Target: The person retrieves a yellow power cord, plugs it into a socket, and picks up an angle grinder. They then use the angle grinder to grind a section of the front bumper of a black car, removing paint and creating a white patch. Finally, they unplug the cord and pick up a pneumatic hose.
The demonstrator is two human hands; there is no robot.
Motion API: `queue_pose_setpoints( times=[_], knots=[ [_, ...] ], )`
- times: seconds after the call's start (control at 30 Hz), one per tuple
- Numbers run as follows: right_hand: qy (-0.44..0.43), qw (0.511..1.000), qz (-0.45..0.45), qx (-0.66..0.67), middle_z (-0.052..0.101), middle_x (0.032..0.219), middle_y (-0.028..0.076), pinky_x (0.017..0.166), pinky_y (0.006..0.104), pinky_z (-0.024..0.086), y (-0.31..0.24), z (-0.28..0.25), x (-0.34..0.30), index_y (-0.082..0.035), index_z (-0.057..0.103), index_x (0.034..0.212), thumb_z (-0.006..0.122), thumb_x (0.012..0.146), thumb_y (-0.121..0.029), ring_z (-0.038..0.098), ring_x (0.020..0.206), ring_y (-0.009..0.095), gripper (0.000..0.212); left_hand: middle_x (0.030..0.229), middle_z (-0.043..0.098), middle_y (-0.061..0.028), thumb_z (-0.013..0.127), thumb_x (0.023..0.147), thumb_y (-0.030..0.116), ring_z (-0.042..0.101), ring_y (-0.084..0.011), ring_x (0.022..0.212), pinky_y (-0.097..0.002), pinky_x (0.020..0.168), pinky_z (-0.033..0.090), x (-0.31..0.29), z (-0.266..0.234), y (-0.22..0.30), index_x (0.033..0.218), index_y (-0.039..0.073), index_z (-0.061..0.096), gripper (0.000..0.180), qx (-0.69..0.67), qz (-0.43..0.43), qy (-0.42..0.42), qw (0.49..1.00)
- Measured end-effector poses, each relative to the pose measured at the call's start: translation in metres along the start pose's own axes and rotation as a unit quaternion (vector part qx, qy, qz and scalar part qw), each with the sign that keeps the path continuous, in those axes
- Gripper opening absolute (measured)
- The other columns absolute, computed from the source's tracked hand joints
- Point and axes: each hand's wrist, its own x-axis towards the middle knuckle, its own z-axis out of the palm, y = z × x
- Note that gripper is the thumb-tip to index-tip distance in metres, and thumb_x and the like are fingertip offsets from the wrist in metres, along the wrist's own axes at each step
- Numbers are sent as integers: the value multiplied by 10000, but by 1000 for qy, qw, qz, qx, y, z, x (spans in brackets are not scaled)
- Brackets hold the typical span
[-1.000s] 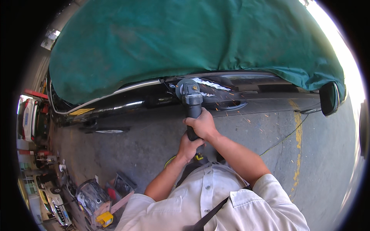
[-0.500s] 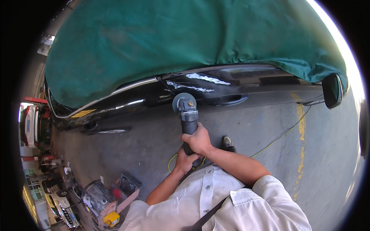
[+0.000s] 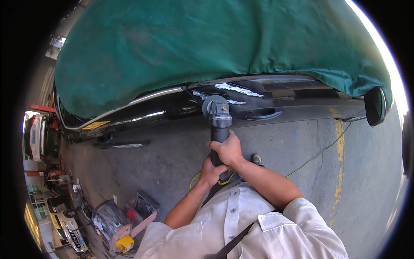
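Both my hands are wrapped around an angle grinder [image 3: 221, 123] with a black body and a grey round disc. My right hand [image 3: 228, 150] grips the middle of the body, ahead of my left hand [image 3: 212, 172], which holds the rear end. The disc [image 3: 210, 105] is at the side of a black car [image 3: 297, 88], beside a door handle [image 3: 264, 113]. Whether it touches the panel I cannot tell. Two jagged pale patches [image 3: 239, 90] mark the paint just beyond the grinder. A green cover [image 3: 172, 43] drapes over the top of the car.
A yellow-green cord [image 3: 319, 160] runs over the grey floor to the right, near a worn yellow line [image 3: 339, 159]. The car's side mirror [image 3: 374, 106] juts out at right. Low at left stand a cart [image 3: 113, 220] and a yellow box [image 3: 124, 244]. Other cars [image 3: 36, 136] are farther left.
The grinder and both hands have shifted slightly right and a little up in the picture. The disc now overlaps part of the lower pale patch. My grip is the same.
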Motion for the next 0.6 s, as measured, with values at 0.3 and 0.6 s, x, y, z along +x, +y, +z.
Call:
queue_pose_setpoints(
  times=[0.3, 0.6],
  knots=[
    [-6, 1000, 4, 5, 701, 955, 230, 812, 398, 543, 5, -7, -2, 86, 575, 1132, 817, 710, -264, 700, 852, 313, 599, 866, 688, -79, 700, 739, 112, 675, -171, 778, -317, 711, 535, 1, 5, -9, 1106, -27, 613, 402, 19, -6, -1, 1000],
    [8, 1000, 11, 25, 698, 951, 223, 816, 396, 538, 12, -10, -4, 81, 581, 1102, 816, 710, -273, 697, 865, 304, 578, 853, 682, -78, 688, 750, 105, 673, -171, 767, -322, 712, 542, 2, 3, -11, 1107, -20, 590, 391, 38, -11, -24, 999]
  ],
)
